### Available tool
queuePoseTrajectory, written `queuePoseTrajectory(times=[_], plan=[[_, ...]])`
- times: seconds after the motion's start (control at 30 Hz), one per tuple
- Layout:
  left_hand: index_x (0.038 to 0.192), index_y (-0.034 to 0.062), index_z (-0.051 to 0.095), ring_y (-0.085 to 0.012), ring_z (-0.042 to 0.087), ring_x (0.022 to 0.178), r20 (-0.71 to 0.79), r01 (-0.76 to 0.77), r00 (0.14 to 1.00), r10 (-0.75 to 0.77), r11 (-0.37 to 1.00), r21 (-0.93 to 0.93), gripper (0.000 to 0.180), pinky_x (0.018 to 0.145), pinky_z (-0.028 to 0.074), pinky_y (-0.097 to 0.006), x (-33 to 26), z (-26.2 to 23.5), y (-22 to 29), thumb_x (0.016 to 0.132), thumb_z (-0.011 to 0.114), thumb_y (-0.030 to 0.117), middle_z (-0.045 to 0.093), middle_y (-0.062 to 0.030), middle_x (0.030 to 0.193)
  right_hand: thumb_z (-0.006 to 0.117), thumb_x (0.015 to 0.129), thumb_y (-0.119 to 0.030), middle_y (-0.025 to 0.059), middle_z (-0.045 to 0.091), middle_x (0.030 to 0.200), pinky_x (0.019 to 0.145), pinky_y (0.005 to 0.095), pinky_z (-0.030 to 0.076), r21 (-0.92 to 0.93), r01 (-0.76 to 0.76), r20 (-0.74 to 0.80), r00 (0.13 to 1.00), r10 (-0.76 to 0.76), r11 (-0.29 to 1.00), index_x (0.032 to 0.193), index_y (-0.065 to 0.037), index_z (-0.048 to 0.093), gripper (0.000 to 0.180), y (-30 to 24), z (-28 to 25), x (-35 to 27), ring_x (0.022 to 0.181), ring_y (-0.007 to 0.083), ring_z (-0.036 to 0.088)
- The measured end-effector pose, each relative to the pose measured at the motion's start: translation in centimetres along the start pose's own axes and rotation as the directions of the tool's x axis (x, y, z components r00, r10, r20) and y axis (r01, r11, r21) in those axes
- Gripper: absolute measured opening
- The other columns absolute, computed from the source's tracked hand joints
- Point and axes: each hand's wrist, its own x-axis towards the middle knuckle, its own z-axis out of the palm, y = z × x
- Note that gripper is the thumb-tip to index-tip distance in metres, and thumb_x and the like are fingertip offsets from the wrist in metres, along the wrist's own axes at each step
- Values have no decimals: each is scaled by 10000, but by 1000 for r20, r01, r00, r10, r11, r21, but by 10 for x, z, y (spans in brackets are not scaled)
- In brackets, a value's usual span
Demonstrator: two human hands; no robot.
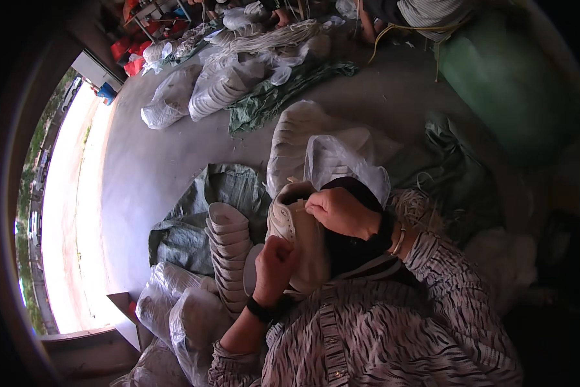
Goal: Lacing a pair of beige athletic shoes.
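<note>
One cream-white leather shoe upper [296, 238] lies in the person's lap, both hands gripping it: left hand [275, 266] fisted round its lower edge, right hand [340, 211] fingers pinching its top. One stack of white soles [228, 255] stands beside.

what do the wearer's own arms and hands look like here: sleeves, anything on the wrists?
Both hands are bare, no gloves. The left hand has a black band on its wrist and the sleeve pushed up toward the elbow. The right hand has a thin pale bangle on its wrist. Both sleeves are light fabric with dark zebra-like streaks.
</note>
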Motion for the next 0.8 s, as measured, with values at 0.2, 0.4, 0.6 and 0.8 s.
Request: queuePoseTrajectory(times=[0.2,0.4,0.6,0.8], plan=[[777,66,480,-149,524,536,-20,-9,1000,10,999,45,289,512,429,-286,3,-2,-3,702,742,160,517,-44,606,607,799,-85,124,647,742,610,315,497,28,-100,147,985,95,995,895,-30,617,111,-19,14,-59,677,253,649],[810,85,469,-199,528,529,47,1,999,-7,992,124,328,506,424,-330,4,-4,2,700,739,236,506,-39,598,609,780,-89,145,631,749,600,354,493,17,-141,45,989,140,990,872,-43,590,105,-19,21,-65,697,305,632],[853,102,464,-235,567,564,21,37,999,-43,973,229,322,527,439,-358,-1,-2,12,716,709,262,532,-44,616,600,752,-74,144,611,712,588,388,483,-71,-84,39,995,87,994,817,-44,574,76,-19,27,-67,677,330,613],[872,108,466,-261,595,603,45,65,996,-80,961,269,317,561,454,-377,1,-1,15,723,688,279,564,-56,642,559,728,-57,173,598,684,614,442,475,-104,-161,64,984,168,981,771,-27,547,54,-20,31,-60,683,366,602]])
